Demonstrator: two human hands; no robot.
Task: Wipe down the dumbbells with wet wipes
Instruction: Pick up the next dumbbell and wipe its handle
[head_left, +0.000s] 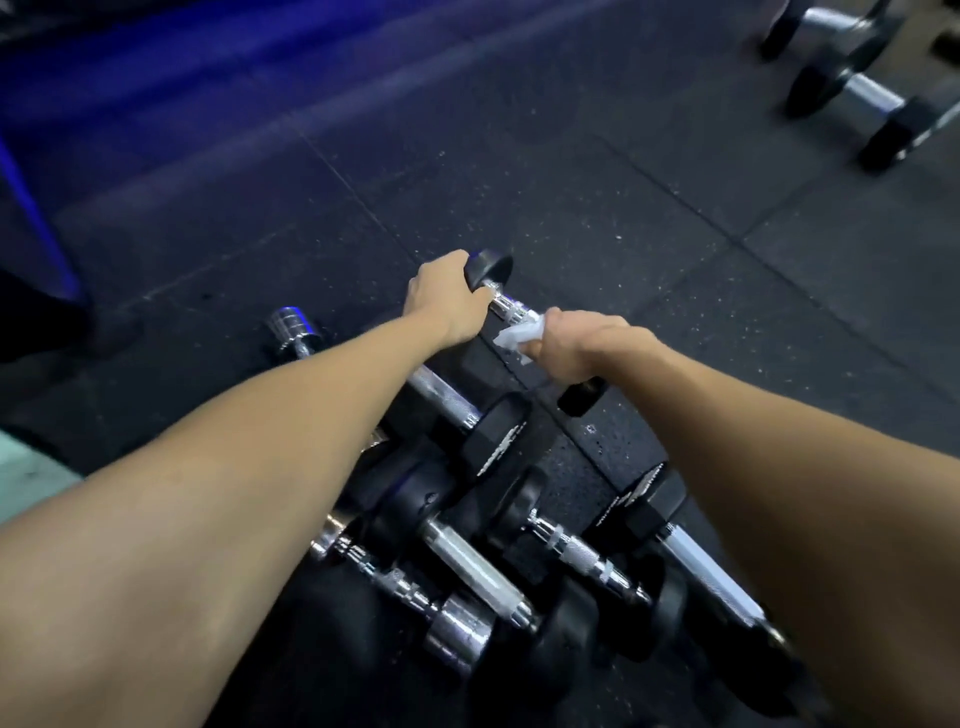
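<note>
We wipe a small dumbbell held above the floor.
Our left hand grips its far black end; our right hand pinches a white wipe on the chrome handle. More dumbbells crowd below; their white lettering is unreadable.

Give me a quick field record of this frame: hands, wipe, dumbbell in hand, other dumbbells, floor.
left hand: grips the far black head of the held dumbbell
right hand: holds the wet wipe around the chrome handle
held dumbbell near head: black, just below the right hand
dumbbells on the floor: several side by side, black and chrome, near the person
small chrome dumbbell: left, partly behind the left forearm
far dumbbells: top right, blurred
floor: dark speckled tiles
</note>
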